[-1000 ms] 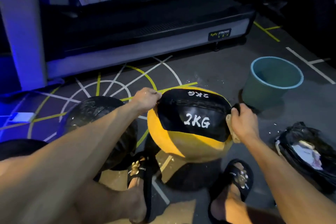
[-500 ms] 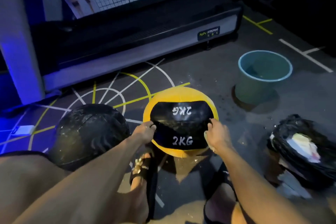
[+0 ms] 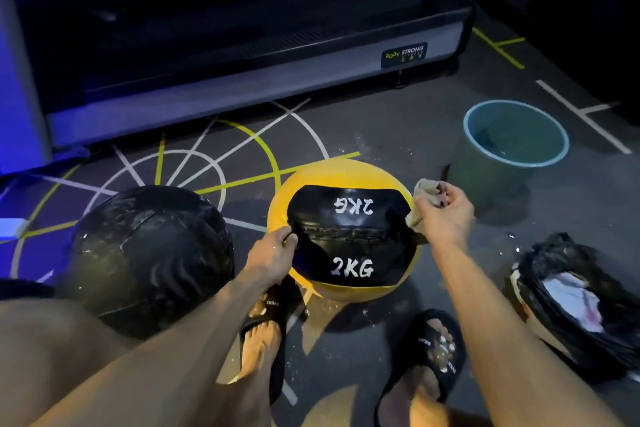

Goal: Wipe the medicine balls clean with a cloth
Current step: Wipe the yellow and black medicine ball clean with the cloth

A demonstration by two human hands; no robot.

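Yellow medicine ball (image 3: 346, 184), "2KG" panel up

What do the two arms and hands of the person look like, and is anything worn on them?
Both arms are bare as far up as the view shows: no sleeves, no gloves. The left hand and the right hand show no ring, watch or band that I can see, though the light is dim. Small wet drops seem to glint on the back of the left hand.

Bare arms, black slide sandals (image 3: 437, 354)
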